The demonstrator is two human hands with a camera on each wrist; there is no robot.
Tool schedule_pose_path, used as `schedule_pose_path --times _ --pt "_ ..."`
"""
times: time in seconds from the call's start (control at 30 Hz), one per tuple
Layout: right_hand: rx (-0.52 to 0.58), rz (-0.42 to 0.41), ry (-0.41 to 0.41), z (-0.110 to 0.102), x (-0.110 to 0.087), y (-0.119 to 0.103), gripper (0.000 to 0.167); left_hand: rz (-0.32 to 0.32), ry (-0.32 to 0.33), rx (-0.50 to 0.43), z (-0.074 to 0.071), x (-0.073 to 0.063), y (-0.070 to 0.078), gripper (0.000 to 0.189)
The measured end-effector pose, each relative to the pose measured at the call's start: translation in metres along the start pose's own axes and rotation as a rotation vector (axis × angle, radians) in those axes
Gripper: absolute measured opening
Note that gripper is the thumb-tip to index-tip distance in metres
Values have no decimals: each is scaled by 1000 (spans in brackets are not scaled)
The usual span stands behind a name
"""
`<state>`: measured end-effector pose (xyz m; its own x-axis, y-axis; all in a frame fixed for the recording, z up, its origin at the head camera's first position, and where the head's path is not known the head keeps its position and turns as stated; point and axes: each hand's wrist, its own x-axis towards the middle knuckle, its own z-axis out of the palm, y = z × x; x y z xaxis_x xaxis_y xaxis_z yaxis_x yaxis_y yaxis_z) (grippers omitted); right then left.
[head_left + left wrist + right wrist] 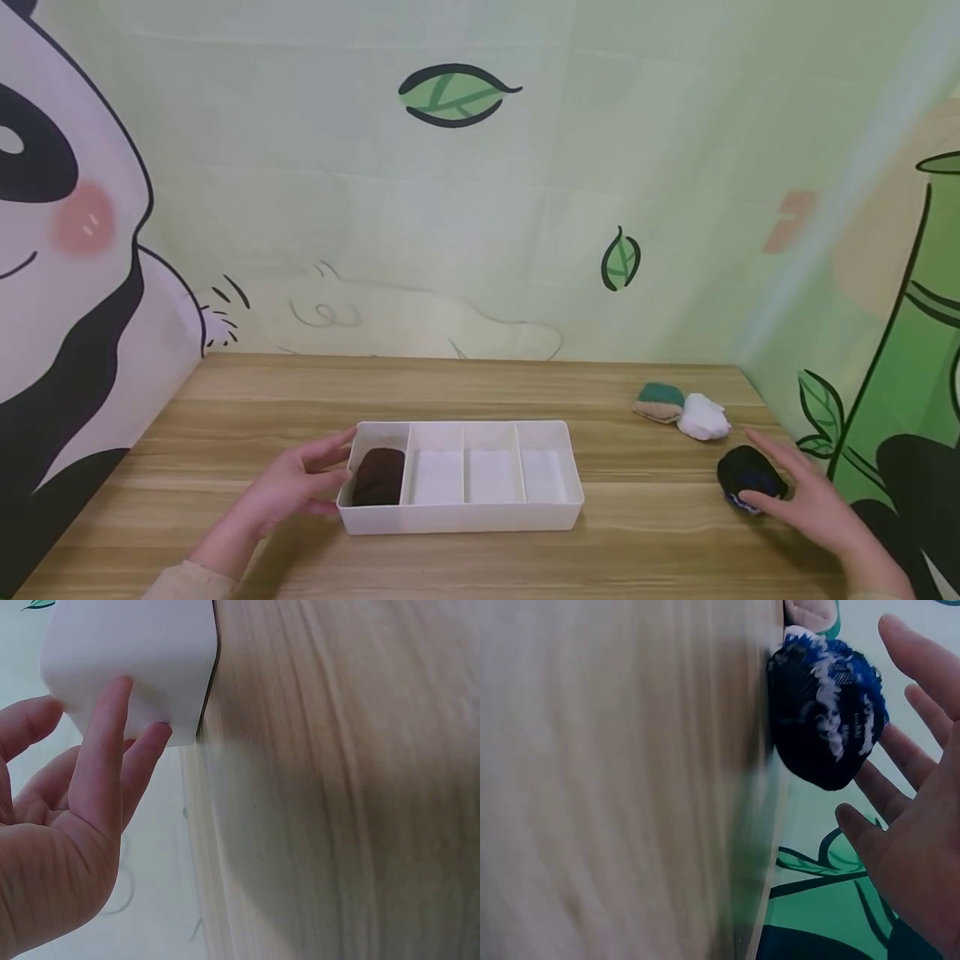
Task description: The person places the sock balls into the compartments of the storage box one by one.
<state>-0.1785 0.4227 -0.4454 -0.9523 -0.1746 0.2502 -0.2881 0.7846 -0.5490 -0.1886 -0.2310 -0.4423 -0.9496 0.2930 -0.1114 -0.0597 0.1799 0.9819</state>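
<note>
A white box (457,518) with several compartments in a row stands on the table. In its leftmost compartment lies a dark brown rolled-up sock (380,477). At the box's left end is my left hand (303,479), its extended fingertips against the end wall (142,652) in the left wrist view. Far to the right, my right hand (813,504) is spread beside a balled black sock (746,475). The right wrist view shows blue and white loose threads on this sock (825,712), with the fingers around its side and not curled on it.
Behind the black sock, a white balled sock (703,417) touches a green and beige rolled one (660,402). The wooden table (465,567) ends at a printed cloth backdrop (300,167) at the back and sides.
</note>
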Motion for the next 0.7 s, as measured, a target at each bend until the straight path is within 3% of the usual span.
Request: schedule_pose_path --times 0.47,0.7 --pt "36 -131 33 9 -3 23 91 -5 3 2 1 0 0 68" --pt "29 -47 -50 7 -1 23 92 1 0 2 0 0 0 68"
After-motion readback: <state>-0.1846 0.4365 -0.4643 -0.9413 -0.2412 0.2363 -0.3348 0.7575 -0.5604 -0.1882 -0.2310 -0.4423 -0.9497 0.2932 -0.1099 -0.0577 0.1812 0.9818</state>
